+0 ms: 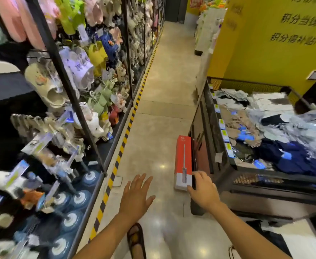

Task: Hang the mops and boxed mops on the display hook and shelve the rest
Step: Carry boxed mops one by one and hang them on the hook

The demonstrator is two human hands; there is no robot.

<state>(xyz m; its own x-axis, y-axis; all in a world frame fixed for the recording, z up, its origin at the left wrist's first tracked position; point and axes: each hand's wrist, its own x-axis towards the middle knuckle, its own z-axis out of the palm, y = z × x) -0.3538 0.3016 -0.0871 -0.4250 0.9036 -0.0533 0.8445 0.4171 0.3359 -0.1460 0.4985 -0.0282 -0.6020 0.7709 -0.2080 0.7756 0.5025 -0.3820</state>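
Pale polished floor (159, 109) runs down a shop aisle edged with yellow-and-black hazard tape (123, 141). The right hand (203, 189) grips the near end of a red boxed mop (183, 159), fingers curled over the box's dark right edge and the thumb at its white bottom corner. The left hand (136, 198) holds nothing: palm down, fingers straight and spread, it hovers over the floor, apart from the box on its left. A sandalled foot (135, 238) shows below it.

The box stretches away from the right hand along the side of a black mesh bin (218, 146) heaped with folded clothing. Whether its far end rests on the floor cannot be told.

This looks like the pick-up step, with the box taken hold of but not yet hung. The next move probably calls for the free hand to support the long box, then a turn left to the rack, where round blue-headed mops (80, 200) hang low on hooks beneath rows of slippers (48, 86). Finding a free hook among that crowded stock will take care.
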